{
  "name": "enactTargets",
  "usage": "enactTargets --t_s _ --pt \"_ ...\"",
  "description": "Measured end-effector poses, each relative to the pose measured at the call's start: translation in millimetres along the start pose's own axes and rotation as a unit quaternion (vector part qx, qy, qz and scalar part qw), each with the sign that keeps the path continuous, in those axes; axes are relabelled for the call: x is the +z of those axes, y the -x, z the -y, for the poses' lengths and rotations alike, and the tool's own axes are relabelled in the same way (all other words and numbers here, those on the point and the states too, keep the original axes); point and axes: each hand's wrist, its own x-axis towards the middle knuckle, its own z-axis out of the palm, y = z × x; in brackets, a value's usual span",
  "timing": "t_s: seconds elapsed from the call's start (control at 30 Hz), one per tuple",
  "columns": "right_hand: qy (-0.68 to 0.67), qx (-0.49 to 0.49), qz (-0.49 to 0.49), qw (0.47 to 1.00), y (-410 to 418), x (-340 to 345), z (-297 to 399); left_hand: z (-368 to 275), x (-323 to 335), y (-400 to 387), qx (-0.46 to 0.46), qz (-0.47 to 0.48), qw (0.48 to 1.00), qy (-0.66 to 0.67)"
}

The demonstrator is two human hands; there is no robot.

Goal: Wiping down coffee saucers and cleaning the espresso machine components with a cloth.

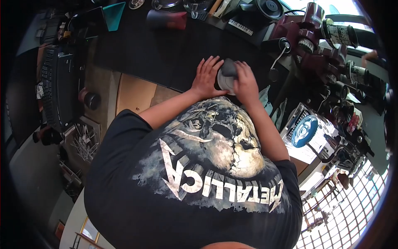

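Note:
A pale grey round dish rests on the black worktop, close in front of my torso. My left hand curves around its left side, fingers spread and the thumb along the near rim. Over the dish's far part sits a small dark grey object, perhaps a cup or a folded cloth; I cannot tell which. My right hand, slightly blurred, is closed against that object's right side, with its thumb down over the dish. The right fingers hide part of both things.
A red and dark tumbler lies on the black worktop. Beyond stand a black kettle, a maroon coffee grinder and a black hand grinder with a crank. A keyboard is at the left.

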Motion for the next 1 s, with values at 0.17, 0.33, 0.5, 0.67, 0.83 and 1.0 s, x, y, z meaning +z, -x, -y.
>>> enactTargets --t_s 0.17,0.33,0.5,0.67,0.83,1.0 --pt "0.030 -0.056 0.087 0.994 1.1 16.4 10.8 1.8 7.3 -1.1 -0.008 -0.010 1.000 0.020" --pt "0.030 0.046 0.021 0.998 5.9 3.3 -23.6 0.2 6.4 -3.3 -0.020 0.041 0.999 0.012" --pt "0.062 0.158 -0.026 0.985 19.5 3.2 -40.9 4.3 15.1 -3.2 -0.021 0.042 0.999 0.012" --pt "0.102 0.211 0.017 0.972 23.6 4.3 -38.4 8.7 21.0 -5.1 -0.022 0.043 0.999 0.021" --pt "0.095 0.114 -0.016 0.989 26.9 28.4 -41.1 19.4 36.6 -6.2 -0.005 0.047 0.998 0.029" --pt "0.134 0.022 0.006 0.991 35.5 18.1 -26.8 28.0 47.4 -11.1 -0.029 0.058 0.997 0.041"
